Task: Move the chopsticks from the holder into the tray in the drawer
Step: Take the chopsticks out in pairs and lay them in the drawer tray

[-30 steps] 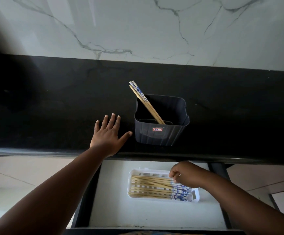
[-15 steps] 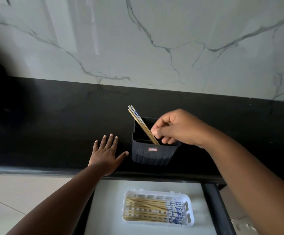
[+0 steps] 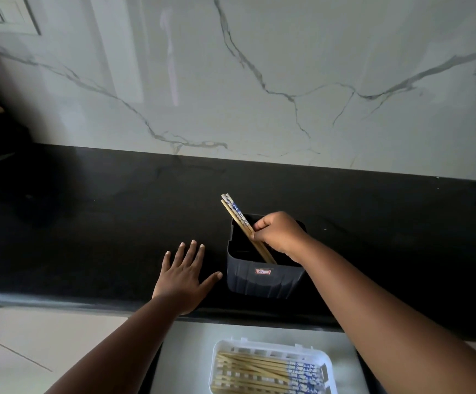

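A dark square holder [image 3: 262,281] stands on the black counter near its front edge. A few wooden chopsticks [image 3: 236,213] with blue-and-white tops lean out of it toward the upper left. My right hand [image 3: 278,233] is over the holder, fingers pinched around those chopsticks at mid-length. My left hand [image 3: 184,275] lies flat on the counter just left of the holder, fingers spread. Below, in the open drawer, a white slatted tray [image 3: 326,362] holds several chopsticks [image 3: 259,371] lying side by side, tops to the right.
A white marble wall [image 3: 259,81] rises behind the black counter [image 3: 89,223]. Dark objects sit in shadow at the far left. The drawer's pale floor [image 3: 185,356] shows left of the tray, with pale cabinet fronts to either side.
My right hand rose from the tray in the drawer to the holder and closed on the leaning chopsticks. My left hand stayed flat on the counter. The view tilted upward.
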